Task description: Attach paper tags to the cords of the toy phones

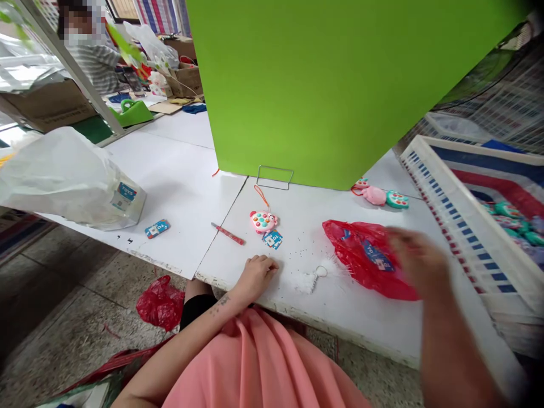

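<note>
Two bare hands show in the head view at a white desk (306, 207). The left hand (255, 277) rests at its near edge, fingers loosely curled; nothing shows in its grasp, though its palm is hidden. The right hand (419, 258) is at the outer end of a red plastic bag (356, 262), fingers partly bent; blur hides whether it grips the film. That bag lies toward the desk's right edge, near a white crate (457, 207), with blue cards (377, 258) showing in it. It looks thin, slack and light, probably slippery and easily torn, so best pinched by a gathered fold; the cards seem stiffer, to be taken by their edges. A pink toy (262, 221) lies beyond the left hand, toward the green panel (306, 90); it looks light and is probably steadiest held round its body, not by its cord (262, 195).
</note>
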Demonstrator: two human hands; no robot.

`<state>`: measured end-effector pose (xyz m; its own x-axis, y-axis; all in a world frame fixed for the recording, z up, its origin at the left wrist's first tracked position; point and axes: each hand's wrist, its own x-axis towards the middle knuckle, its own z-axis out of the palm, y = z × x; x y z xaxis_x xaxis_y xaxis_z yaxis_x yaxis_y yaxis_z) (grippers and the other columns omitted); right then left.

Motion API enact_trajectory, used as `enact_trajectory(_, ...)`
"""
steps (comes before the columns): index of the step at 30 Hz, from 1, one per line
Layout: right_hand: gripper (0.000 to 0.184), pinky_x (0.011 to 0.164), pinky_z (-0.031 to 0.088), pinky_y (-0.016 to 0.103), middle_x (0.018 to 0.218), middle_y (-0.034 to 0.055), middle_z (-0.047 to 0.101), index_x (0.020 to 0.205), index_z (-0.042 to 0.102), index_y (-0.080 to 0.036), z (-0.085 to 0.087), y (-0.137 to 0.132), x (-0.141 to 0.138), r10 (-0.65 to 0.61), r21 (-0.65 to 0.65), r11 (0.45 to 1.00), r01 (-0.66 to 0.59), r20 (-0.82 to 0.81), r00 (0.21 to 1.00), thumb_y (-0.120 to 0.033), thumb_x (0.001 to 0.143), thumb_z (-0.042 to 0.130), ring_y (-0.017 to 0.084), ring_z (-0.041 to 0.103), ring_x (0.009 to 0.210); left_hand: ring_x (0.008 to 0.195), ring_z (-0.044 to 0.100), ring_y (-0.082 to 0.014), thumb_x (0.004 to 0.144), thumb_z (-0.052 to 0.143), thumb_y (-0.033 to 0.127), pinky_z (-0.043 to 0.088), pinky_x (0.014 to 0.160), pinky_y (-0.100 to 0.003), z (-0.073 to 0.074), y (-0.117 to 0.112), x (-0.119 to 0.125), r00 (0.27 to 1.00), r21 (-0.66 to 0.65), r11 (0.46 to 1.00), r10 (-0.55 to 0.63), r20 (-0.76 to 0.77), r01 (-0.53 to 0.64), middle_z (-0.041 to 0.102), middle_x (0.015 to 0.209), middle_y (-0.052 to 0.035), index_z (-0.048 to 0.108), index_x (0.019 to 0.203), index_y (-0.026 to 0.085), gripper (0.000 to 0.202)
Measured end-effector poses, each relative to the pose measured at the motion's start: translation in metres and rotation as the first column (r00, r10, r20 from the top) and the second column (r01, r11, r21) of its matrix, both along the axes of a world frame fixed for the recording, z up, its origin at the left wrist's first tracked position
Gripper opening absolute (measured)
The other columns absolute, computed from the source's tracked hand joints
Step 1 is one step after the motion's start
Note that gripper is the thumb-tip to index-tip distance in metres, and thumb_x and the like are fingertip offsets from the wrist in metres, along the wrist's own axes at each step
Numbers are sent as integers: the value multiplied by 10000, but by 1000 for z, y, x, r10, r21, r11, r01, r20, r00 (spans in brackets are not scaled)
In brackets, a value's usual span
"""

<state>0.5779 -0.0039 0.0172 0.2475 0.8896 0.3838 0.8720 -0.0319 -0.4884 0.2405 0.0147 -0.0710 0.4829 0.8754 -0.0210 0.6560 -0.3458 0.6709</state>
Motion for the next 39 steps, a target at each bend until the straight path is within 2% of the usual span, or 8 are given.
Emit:
enact_trajectory(2, 362, 860, 434, 401, 1114, 97, 625, 1100, 608, -228, -38, -8, -48, 268, -175, 943, -282, -99, 958, -440, 808, 569, 251, 572, 1027, 889, 549, -186, 851, 496, 155, 385, 794, -319, 0, 0, 0, 1000, -9, 1000, -13, -21, 13, 646, 928, -20, 632, 915, 218, 163)
enact_trajectory(4, 510, 898, 418, 429, 1131, 93, 609, 1156, 572, -224, -71, -17, -91, 428, -253, 861, -441, -108, 897, -409, 697, 694, 276, 544, 1051, 892, 551, -186, 866, 480, 164, 381, 793, -321, 0, -2, 0, 999, -13, 1000, -29, -36, 29, 649, 936, -20, 634, 935, 222, 179)
enact_trajectory(6, 578, 886, 414, 439, 1070, 81, 619, 1218, 525, -223, -93, -23, -121, 487, -294, 818, -495, -105, 867, -350, 687, 714, 272, 542, 1010, 897, 551, -188, 875, 483, 192, 376, 793, -326, 1, -4, 0, 998, -11, 999, -44, -41, 44, 651, 947, -20, 633, 953, 227, 173)
enact_trajectory(9, 564, 846, 420, 436, 972, 65, 620, 1255, 486, -226, -109, -26, -140, 462, -251, 841, -480, -128, 877, -328, 735, 681, 259, 552, 930, 923, 546, -201, 856, 543, 259, 364, 808, -339, 1, -7, 2, 996, -15, 998, -68, -59, 67, 655, 955, -20, 637, 966, 236, 146)
enact_trajectory(18, 518, 849, 438, 393, 930, 40, 602, 1266, 465, -250, -113, -22, -155, 377, -75, 903, -422, -333, 864, -358, 789, 634, 220, 553, 900, 952, 543, -202, 843, 561, 251, 359, 828, -339, -4, -10, 10, 992, 13, 996, -88, -95, 90, 652, 984, -32, 629, 989, 226, 163)
enact_trajectory(33, 354, 853, 432, 413, 1045, 67, 623, 1175, 556, -264, -107, -20, -162, 481, -90, 849, -521, -281, 831, -318, 828, 595, 247, 545, 982, 836, 581, -169, 876, 488, 226, 382, 784, -306, -3, -2, 10, 993, 11, 993, -115, -29, 115, 657, 831, -21, 641, 813, 202, 168)
enact_trajectory(36, 215, 825, 418, 388, 1014, 64, 630, 1070, 605, -242, -108, -20, -162, 515, -134, 834, -536, -160, 842, -269, 895, 484, 232, 545, 948, 771, 568, -147, 861, 474, 193, 405, 731, -266, 0, 1, 6, 995, 17, 998, -59, 75, 58, 632, 794, -20, 621, 795, 185, 162)
enact_trajectory(39, 251, 782, 407, 376, 938, 75, 630, 935, 627, -208, -108, -20, -159, 481, -183, 857, -482, -52, 875, -233, 931, 377, 223, 547, 876, 736, 547, -133, 833, 445, 143, 417, 697, -245, 11, 10, -8, 965, 54, 989, 125, 232, -141, 601, 802, -22, 590, 818, 172, 148)
